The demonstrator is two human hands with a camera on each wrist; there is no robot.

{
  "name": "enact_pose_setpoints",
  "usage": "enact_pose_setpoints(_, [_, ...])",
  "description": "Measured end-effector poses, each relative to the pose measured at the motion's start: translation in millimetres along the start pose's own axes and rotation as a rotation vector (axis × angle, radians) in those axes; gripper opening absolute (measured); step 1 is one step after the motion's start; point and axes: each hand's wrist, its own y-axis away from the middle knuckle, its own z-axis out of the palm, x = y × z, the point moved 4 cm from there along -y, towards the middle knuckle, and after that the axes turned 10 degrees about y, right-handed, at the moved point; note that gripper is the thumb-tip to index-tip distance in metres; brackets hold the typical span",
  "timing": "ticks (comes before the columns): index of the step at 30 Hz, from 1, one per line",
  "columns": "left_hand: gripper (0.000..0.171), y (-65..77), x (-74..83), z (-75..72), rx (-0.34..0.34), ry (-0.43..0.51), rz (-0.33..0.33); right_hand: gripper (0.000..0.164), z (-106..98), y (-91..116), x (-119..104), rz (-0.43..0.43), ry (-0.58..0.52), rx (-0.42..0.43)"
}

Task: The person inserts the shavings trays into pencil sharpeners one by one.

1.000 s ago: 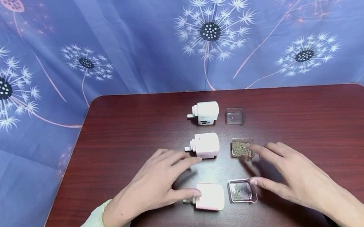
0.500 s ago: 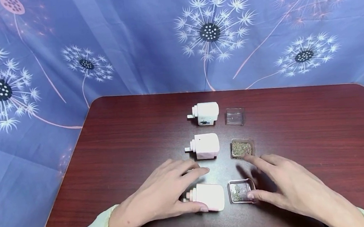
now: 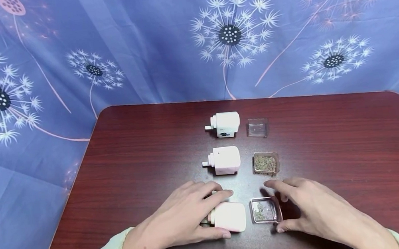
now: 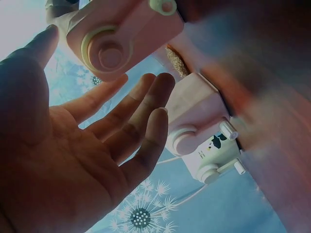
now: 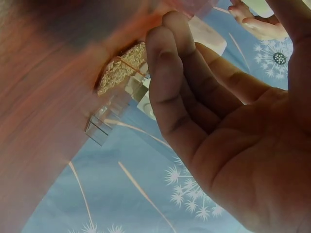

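Nearest the person lies a pale pink crank pencil sharpener (image 3: 231, 217), its handle end partly behind the left hand (image 3: 184, 216). That hand's thumb lies along the near side and its index finger along the far side, spread around the body. In the left wrist view the sharpener (image 4: 126, 39) appears between thumb and fingers, with a gap at the palm. A clear shavings drawer (image 3: 278, 209) with a few bits inside sits right of the sharpener. Around its right end the right hand (image 3: 321, 207) is spread, thumb tip at the near corner, index finger beyond the far side.
A second pink sharpener (image 3: 226, 160) lies farther back, beside a drawer (image 3: 276, 165) filled with shavings. Behind them stand a white sharpener (image 3: 228, 122) with a dark print and a clear drawer (image 3: 265, 127). The dark red table (image 3: 144, 146) meets a blue floral curtain (image 3: 163, 44).
Both hands have moved toward the person: the left from the middle sharpener down around the nearest one, the right from the filled drawer down to the nearest drawer. The sharpeners and drawers stay nearly in place.
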Motion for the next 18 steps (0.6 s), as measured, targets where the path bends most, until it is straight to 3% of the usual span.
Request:
enact_pose_setpoints(9, [0.065, 1.8, 1.3, 4.7, -0.001, -0.028, 0.031, 0.067, 6, -3, -5, -0.047, -0.083, -0.022])
enact_pose_setpoints(18, [0.057, 1.6, 1.3, 6.0, 0.000, -0.036, 0.018, 0.056, 11, -3, -7, -0.087, -0.128, -0.021])
